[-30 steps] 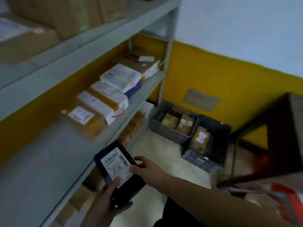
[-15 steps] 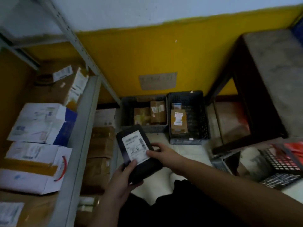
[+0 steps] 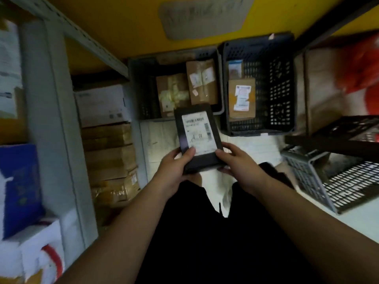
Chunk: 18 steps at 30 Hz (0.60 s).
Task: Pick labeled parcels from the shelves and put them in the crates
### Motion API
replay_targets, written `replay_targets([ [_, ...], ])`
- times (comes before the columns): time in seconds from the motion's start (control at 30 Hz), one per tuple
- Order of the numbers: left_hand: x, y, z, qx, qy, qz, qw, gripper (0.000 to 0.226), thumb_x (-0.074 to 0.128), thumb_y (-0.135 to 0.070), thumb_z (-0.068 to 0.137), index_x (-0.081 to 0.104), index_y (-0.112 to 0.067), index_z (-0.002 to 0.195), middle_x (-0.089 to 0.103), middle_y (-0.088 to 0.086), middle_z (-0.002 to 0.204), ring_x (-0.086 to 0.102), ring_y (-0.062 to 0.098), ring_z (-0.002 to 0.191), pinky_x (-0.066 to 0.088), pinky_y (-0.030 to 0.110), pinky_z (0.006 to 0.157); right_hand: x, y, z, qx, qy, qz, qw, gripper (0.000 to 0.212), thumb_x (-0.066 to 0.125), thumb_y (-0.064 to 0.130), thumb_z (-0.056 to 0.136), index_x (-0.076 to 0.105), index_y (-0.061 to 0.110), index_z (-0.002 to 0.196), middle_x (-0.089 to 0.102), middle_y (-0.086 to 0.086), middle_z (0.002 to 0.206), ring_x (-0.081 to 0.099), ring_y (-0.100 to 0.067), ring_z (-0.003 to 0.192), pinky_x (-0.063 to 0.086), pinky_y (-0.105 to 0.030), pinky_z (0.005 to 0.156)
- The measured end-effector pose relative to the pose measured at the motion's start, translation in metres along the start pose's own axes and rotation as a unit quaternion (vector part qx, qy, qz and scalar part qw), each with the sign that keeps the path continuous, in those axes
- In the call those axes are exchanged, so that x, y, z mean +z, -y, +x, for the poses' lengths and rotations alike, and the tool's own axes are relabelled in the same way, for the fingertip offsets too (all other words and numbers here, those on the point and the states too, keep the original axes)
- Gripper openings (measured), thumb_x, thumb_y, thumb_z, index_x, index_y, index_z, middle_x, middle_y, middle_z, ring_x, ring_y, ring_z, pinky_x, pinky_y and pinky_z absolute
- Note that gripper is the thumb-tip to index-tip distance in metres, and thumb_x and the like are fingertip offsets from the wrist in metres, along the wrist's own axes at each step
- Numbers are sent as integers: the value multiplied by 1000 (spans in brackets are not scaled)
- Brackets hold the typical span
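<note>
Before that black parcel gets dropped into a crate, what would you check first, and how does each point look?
1. Grip: left hand and right hand both hold the black parcel: ok.
2. Label faces up: ok.
3. Label text readable: cannot tell, blurred.
4. Room in right crate, one brown parcel inside: ok.
5. Room in left crate, two parcels inside: ok, tighter.
6. Which crate it belongs in: cannot tell.

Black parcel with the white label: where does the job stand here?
Done: brown parcels lie in the left crate and right crate. In hand: left hand and right hand grip the black parcel above the floor. Left: placing it; boxes remain on the shelves.
</note>
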<state>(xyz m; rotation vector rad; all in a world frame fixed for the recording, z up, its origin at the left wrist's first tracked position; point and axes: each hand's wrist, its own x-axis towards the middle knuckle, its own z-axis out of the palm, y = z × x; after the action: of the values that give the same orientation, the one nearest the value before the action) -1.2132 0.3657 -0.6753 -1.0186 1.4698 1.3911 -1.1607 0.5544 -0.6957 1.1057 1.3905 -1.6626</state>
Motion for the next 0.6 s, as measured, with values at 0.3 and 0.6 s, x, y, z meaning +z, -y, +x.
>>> replay_targets([
  [0.3, -34, -84, 297, 55, -83, 1, 995, 30, 66, -28, 105, 63, -23, 135, 73, -5, 119, 70, 16, 106, 63, 41, 81, 65, 59, 292, -51, 4, -73, 996, 69, 70, 47, 86, 58, 22, 148, 69, 1, 138, 65, -18, 126, 49, -46, 114],
  [0.6, -26, -82, 532, 68, -89, 39, 993, 38, 58, -33, 110, 58, -25, 147, 69, 5, 136, 68, 30, 119, 61, 53, 97, 97, 44, 487, -113, 27, -93, 989, 63, 67, 25, 93, 51, 18, 154, 61, 0, 149, 57, -17, 134, 44, -33, 116],
])
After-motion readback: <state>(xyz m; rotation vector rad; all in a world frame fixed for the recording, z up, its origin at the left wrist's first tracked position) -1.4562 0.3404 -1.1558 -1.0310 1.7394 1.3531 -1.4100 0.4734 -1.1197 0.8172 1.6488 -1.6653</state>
